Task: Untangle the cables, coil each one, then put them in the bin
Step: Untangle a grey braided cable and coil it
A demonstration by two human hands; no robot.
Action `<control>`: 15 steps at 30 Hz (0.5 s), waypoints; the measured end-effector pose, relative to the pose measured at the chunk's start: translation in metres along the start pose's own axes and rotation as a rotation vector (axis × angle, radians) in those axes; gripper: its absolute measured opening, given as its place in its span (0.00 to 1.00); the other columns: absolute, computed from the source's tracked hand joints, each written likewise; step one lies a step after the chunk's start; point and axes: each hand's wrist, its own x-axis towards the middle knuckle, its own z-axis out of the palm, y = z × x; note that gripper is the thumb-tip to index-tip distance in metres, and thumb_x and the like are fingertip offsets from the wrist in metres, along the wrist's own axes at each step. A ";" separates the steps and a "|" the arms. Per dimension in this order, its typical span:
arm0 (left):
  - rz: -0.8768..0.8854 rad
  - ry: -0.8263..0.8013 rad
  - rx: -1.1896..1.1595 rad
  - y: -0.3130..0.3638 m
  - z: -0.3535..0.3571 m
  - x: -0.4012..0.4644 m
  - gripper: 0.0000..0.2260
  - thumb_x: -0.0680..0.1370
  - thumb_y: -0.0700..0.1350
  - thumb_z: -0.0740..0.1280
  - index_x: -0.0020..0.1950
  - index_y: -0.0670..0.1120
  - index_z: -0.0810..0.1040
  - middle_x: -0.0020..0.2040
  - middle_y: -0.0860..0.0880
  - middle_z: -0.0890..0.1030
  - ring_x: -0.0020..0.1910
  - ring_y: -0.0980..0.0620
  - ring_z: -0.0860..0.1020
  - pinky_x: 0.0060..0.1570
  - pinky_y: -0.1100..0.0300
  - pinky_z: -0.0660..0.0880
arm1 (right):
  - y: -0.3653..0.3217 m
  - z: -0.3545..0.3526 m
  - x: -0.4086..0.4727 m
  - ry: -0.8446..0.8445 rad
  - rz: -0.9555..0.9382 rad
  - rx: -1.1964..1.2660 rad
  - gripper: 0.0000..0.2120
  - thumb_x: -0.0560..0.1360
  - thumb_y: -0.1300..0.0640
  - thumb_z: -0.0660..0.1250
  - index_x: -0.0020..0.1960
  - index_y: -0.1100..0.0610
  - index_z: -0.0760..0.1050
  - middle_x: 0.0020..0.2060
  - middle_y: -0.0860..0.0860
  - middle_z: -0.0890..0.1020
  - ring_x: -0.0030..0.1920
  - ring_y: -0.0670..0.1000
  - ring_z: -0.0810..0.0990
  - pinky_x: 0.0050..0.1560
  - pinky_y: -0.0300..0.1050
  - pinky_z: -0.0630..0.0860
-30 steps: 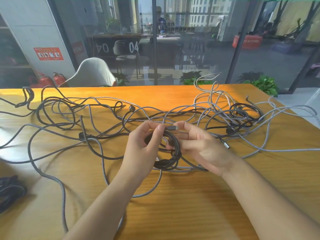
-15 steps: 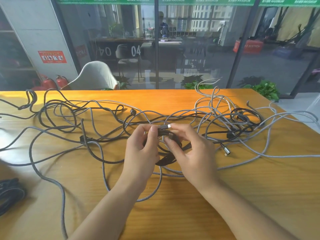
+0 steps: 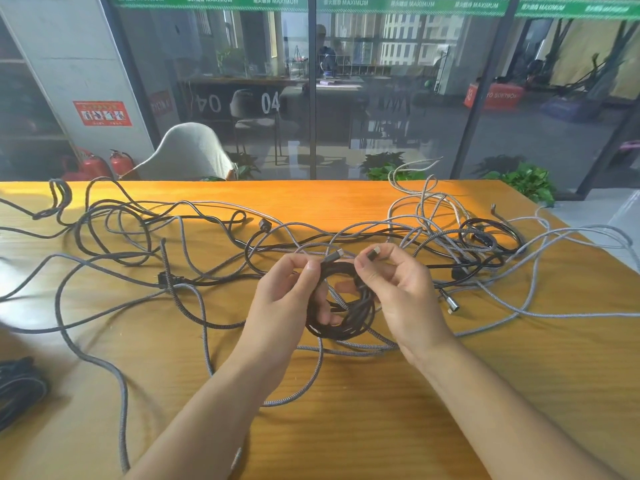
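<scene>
A dark braided cable wound into a small coil (image 3: 349, 320) hangs between my hands above the wooden table (image 3: 346, 410). My left hand (image 3: 287, 303) grips the coil's left side, thumb near one metal plug (image 3: 334, 254). My right hand (image 3: 405, 296) holds the coil's right side and pinches the other plug (image 3: 373, 252) between thumb and forefinger. Several grey and black cables (image 3: 194, 244) lie tangled across the table behind the coil, with a denser knot (image 3: 478, 244) at the right.
A dark coiled bundle (image 3: 17, 386) lies at the table's left edge. Loose plug ends (image 3: 450, 303) rest right of my right hand. A white chair (image 3: 187, 154) and glass wall stand beyond the far edge. No bin is in view.
The coil has opened from a flattened bundle into a round loop. My right hand shifted from over the coil to its right side and now pinches the second plug.
</scene>
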 end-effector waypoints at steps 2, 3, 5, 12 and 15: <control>-0.028 -0.027 0.032 0.001 -0.005 0.001 0.10 0.87 0.47 0.62 0.55 0.42 0.78 0.39 0.45 0.80 0.36 0.46 0.79 0.45 0.48 0.80 | 0.001 -0.004 0.000 -0.010 -0.097 -0.140 0.06 0.81 0.60 0.70 0.52 0.62 0.75 0.44 0.56 0.88 0.42 0.56 0.89 0.49 0.42 0.82; -0.040 -0.026 0.032 0.002 -0.007 0.002 0.10 0.87 0.46 0.62 0.56 0.42 0.79 0.41 0.45 0.82 0.38 0.46 0.81 0.46 0.51 0.80 | 0.001 -0.004 0.000 -0.011 -0.135 -0.180 0.06 0.80 0.60 0.71 0.52 0.62 0.75 0.43 0.56 0.88 0.42 0.55 0.89 0.49 0.43 0.82; -0.054 -0.013 0.010 0.004 -0.012 0.004 0.09 0.86 0.45 0.62 0.57 0.42 0.80 0.46 0.43 0.85 0.41 0.45 0.84 0.46 0.54 0.81 | 0.002 -0.004 -0.002 -0.013 -0.188 -0.226 0.06 0.80 0.60 0.71 0.51 0.61 0.75 0.42 0.54 0.88 0.42 0.54 0.89 0.49 0.45 0.83; 0.016 -0.084 0.233 0.005 -0.029 0.010 0.08 0.84 0.42 0.67 0.53 0.46 0.87 0.46 0.43 0.87 0.46 0.43 0.86 0.52 0.50 0.84 | -0.003 -0.012 0.001 0.059 -0.251 -0.156 0.08 0.78 0.57 0.73 0.50 0.59 0.75 0.41 0.55 0.87 0.43 0.57 0.89 0.54 0.58 0.82; 0.048 -0.179 0.328 0.007 -0.028 0.008 0.09 0.83 0.39 0.67 0.50 0.45 0.88 0.44 0.45 0.87 0.45 0.45 0.86 0.49 0.55 0.83 | -0.001 -0.012 0.001 0.054 -0.251 -0.153 0.08 0.78 0.58 0.73 0.49 0.58 0.74 0.42 0.54 0.88 0.43 0.57 0.89 0.54 0.58 0.82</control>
